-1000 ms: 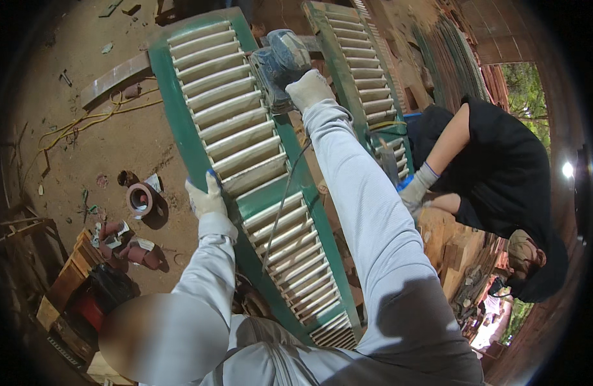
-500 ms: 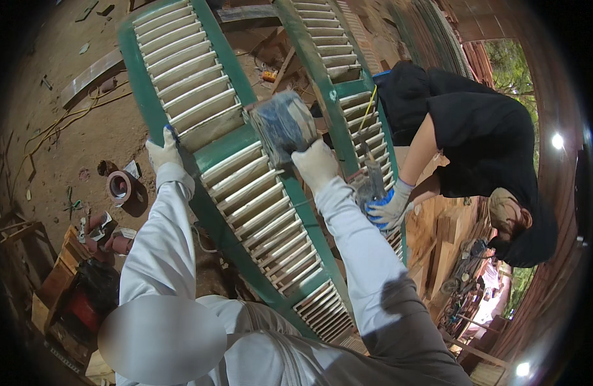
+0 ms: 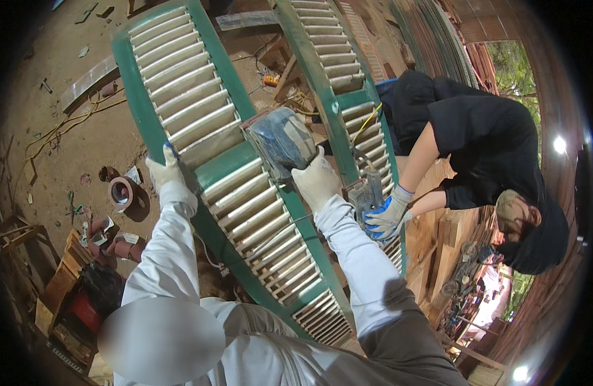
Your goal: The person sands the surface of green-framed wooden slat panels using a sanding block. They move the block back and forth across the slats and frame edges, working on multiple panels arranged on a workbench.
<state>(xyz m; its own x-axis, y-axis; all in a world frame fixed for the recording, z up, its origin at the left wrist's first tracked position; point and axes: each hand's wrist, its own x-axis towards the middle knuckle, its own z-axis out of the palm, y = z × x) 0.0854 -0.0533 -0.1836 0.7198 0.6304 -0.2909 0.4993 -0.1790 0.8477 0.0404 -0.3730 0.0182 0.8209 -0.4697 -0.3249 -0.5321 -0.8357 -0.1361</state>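
Observation:
A long green shutter (image 3: 225, 157) with pale louvers stretches away in front of me. My left hand (image 3: 167, 172), in a white glove, grips its left edge beside the cross rail. My right hand (image 3: 317, 183), also gloved, is closed round the rear of a dusty blue power sander (image 3: 280, 141). The sander rests on the shutter's right side near the cross rail; its underside is hidden. To the right lies a second green shutter (image 3: 353, 100), where a co-worker's gloved hand (image 3: 388, 217) holds another power tool (image 3: 362, 193).
The co-worker in black (image 3: 480, 135) bends in from the right. A dark cord (image 3: 270, 237) crosses the louvers. On the dirt floor at left are a reddish-brown roll (image 3: 121, 193), a yellow cable (image 3: 64, 125) and a metal bar (image 3: 89, 83). Timber (image 3: 441, 248) is stacked at right.
The sander and my right hand have shifted slightly toward me along the shutter. My left hand still holds the edge. The co-worker's tool has moved a little, and the view has shifted slightly.

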